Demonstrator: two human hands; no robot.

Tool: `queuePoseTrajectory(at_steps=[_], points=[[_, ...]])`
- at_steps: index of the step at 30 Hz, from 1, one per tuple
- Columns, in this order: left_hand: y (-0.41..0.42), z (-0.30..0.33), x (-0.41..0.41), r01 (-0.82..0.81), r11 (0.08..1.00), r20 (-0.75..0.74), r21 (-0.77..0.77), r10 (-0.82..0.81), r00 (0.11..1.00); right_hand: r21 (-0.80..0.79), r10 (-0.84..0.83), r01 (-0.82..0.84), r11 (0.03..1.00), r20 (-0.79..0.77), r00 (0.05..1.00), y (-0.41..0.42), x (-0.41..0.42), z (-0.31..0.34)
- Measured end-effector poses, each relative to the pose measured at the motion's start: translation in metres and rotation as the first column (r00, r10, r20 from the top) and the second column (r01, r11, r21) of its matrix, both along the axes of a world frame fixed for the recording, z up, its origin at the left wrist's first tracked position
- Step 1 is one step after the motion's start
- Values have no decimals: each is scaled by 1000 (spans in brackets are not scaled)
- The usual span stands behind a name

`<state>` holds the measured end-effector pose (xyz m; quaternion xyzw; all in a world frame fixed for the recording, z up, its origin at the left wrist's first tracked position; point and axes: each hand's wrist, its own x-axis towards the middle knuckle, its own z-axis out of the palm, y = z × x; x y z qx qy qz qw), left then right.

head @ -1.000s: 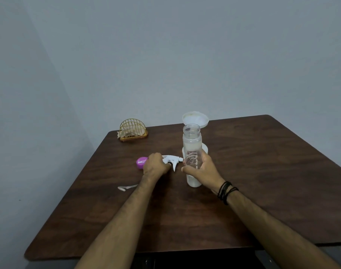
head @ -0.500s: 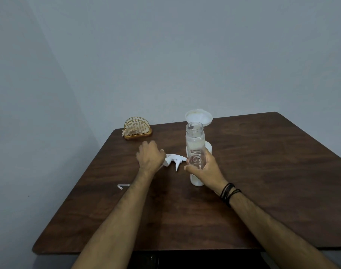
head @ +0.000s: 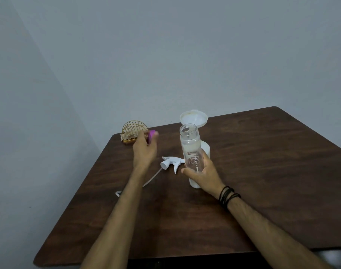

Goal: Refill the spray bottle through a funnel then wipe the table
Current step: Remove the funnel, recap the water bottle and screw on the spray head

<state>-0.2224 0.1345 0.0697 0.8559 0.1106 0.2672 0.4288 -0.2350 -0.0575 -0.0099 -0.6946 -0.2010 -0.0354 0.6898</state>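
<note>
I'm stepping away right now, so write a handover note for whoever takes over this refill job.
Left hand: raised above the table, fingers closed on a small pink object, probably the funnel.
Right hand: gripping the clear spray bottle, upright on the table, neck open.
Trigger head with its dip tube lies on the table left of the bottle. A white container with its lid flipped open stands right behind the bottle. Gold wire holder with tissues sits at the far left corner.
Done: sprayer removed.
Left: seat funnel, pour, refit trigger head, wipe the table.
</note>
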Motion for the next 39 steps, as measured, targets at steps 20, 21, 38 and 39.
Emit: queuePoseTrajectory(at_steps=[20, 21, 38, 39], points=[[-61, 80, -36, 442, 628, -162, 641, -452, 877, -68, -44, 49, 996, 79, 996, -4, -8, 4], [-61, 85, -37, 452, 620, -188, 641, -444, 876, -76, -41, 47, 996, 82, 996, -5, -8, 4], [-69, 137, -51, 672, 513, -513, 534, -436, 740, -97, -25, 33, 995, 79, 997, -8, -10, 4], [-72, 137, -52, 579, 550, -466, 603, -346, 814, -95, -26, 33, 995, 77, 997, -9, -9, 4]])
